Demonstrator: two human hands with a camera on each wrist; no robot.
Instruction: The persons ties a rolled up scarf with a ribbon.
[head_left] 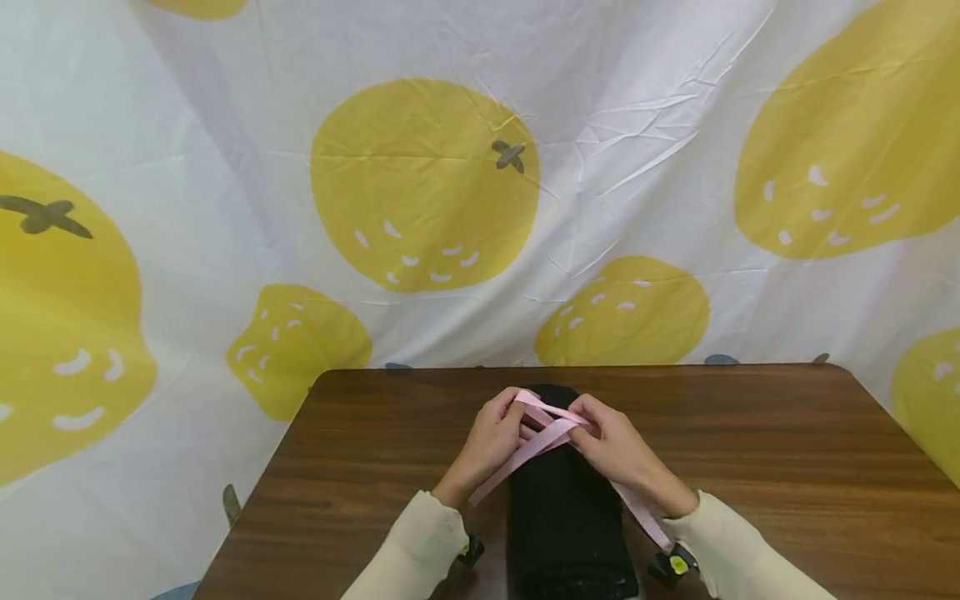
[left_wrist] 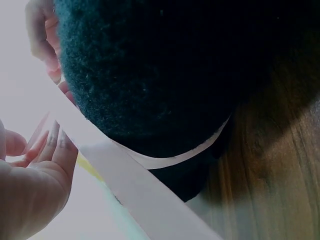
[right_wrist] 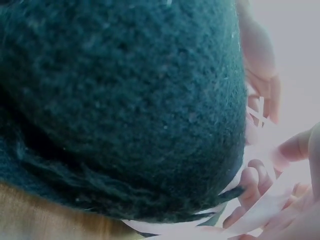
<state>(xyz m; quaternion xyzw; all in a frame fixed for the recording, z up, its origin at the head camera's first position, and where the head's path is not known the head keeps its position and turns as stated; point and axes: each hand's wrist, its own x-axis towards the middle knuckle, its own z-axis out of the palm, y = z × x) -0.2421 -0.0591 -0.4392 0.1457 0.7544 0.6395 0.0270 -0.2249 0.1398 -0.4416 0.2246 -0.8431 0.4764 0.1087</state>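
A rolled black fuzzy cloth (head_left: pixel 566 521), with loose fringe strands (right_wrist: pixel 165 200) at its end in the right wrist view, lies lengthwise on the table. Around its far part passes a pink ribbon (head_left: pixel 546 439), whose band (left_wrist: pixel 172 161) hugs the cloth in the left wrist view. Above the roll, my left hand (head_left: pixel 491 437) pinches a bend of the ribbon between thumb and fingers. Facing it, my right hand (head_left: pixel 618 446) grips another part where the strands cross. Both tails hang down, one beside each wrist. The exact crossing is partly hidden by fingers.
The brown wooden table (head_left: pixel 757 450) extends on both sides of the roll. Behind it hangs a white curtain (head_left: pixel 247 192) printed with yellow fruit. Small black devices (head_left: pixel 667 567) sit at the wrists below cream sleeves (head_left: pixel 416 542).
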